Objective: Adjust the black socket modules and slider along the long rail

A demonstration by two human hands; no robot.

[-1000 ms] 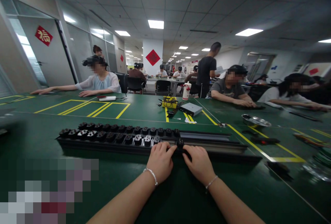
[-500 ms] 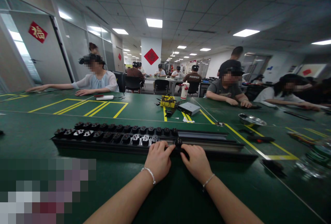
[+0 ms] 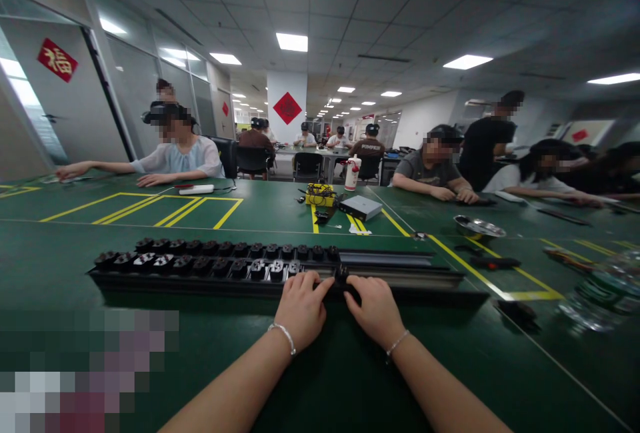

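Note:
A long black metal rail housing [image 3: 165,283] lies across the green table in front of me. Two rows of black socket modules [image 3: 202,265] fill its left part, a few with pale tops. In the front channel one black socket module [image 3: 342,273] sits apart from the others. My left hand [image 3: 302,303] is closed against its left side, thumb and fingers resting over the channel. From the right, my right hand [image 3: 374,303] grips the same module with bent fingers. The fingertips partly hide it.
Behind the rail are a yellow box with black cables [image 3: 320,194], a grey box [image 3: 360,207] and a white bottle [image 3: 353,173]. To the right lie a metal bowl [image 3: 479,227], a black tool [image 3: 495,263] and a plastic bottle [image 3: 600,296]. Several people sit around the table.
The view has shifted slightly, so the rail and my hands appear a little further left. Both hands keep the same place around the module. A standing person at the back right has moved right.

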